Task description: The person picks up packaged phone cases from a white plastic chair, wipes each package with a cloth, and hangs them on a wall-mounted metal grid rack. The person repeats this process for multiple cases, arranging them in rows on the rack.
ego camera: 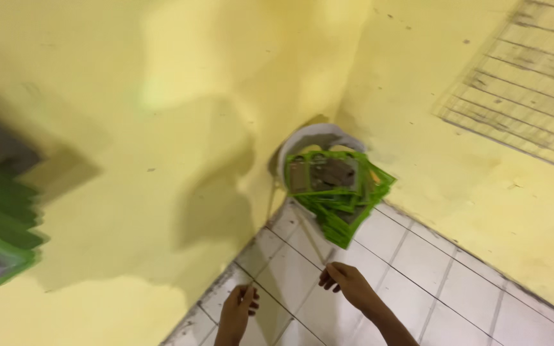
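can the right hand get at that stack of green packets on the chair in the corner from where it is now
Probably yes. The right hand hangs just short of the green packets on the chair, with only bare floor tiles between. Its fingers pinch something thin, so the grip may be occupied.

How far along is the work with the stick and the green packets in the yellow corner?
Done: the bundle of green packets is already up by the grey bucket in the corner. In hand: the right hand pinches the thin stick that reaches up to the bundle; the left hand is closed beside it. Left: the bundle is not yet off the stick.
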